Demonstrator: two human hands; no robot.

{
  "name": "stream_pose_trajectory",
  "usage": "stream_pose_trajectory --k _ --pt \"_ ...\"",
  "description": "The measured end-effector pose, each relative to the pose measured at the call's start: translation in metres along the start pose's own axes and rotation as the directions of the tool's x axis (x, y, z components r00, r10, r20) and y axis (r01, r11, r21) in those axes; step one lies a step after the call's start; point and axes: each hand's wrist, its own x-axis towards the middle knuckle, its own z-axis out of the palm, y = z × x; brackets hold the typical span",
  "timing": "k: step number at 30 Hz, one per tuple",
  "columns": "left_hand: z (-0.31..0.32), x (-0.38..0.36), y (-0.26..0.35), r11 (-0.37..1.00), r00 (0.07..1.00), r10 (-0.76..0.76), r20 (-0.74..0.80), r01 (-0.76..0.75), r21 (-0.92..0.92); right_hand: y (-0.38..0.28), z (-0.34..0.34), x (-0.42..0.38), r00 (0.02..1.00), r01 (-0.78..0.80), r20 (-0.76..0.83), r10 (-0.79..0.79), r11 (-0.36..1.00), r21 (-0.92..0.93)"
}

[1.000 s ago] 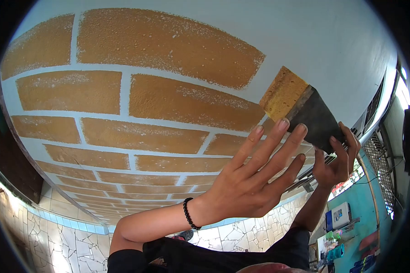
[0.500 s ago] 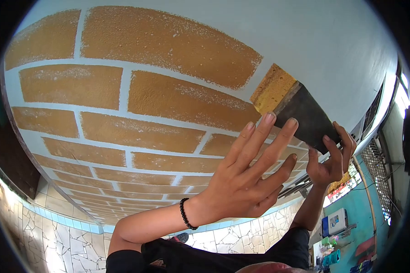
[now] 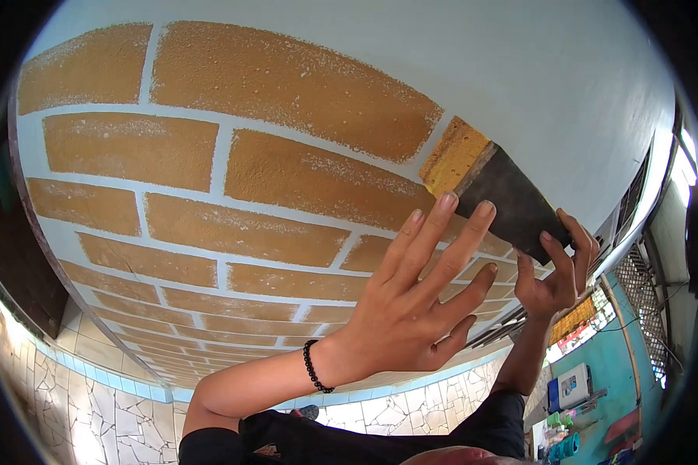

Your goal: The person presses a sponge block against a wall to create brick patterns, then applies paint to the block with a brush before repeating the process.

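Note:
A sponge block [image 3: 454,157] with yellow, pitted foam and a flat dark backing is held tilted near the right ends of the painted rows. My right hand [image 3: 552,283] grips the backing's lower right end between thumb and fingers. Fingers spread, my left hand [image 3: 411,298] is raised beside it, its fingertips right at the block's lower left edge. A black bead bracelet [image 3: 312,367] circles the left wrist. Ochre brick shapes [image 3: 295,85] with pale lines between them cover the pale wall [image 3: 566,85] on the left side, some edges speckled white.
Below the wall lies a floor of irregular pale stone pieces [image 3: 116,422], edged by light blue tiles [image 3: 116,384]. At lower right are a turquoise wall [image 3: 597,353], a white and blue box [image 3: 572,387] and a teal container [image 3: 566,447]. A dark doorway [image 3: 35,271] stands at far left.
The sponge block and both hands have shifted slightly left, closer to the painted bricks. The view has also moved a little; the right hand keeps its grip.

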Motion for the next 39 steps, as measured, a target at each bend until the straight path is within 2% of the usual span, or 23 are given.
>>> stream_pose_trajectory --k 21,30,39 --pt "0.0033 -0.0010 -0.0008 1.000 1.000 -0.020 0.015 0.020 -0.003 -0.0014 0.0020 -0.0035 0.999 -0.029 0.023 0.029 1.000 0.002" --pt "0.0041 -0.0008 -0.0011 1.000 1.000 -0.022 0.014 0.022 -0.005 -0.0042 -0.0003 0.0025 0.999 0.011 0.053 -0.011 1.000 -0.003" --pt "0.0006 0.0005 0.0011 0.999 0.998 -0.037 0.051 0.035 0.039 -0.0036 0.0010 0.0003 0.999 -0.034 0.039 0.034 0.999 0.004"
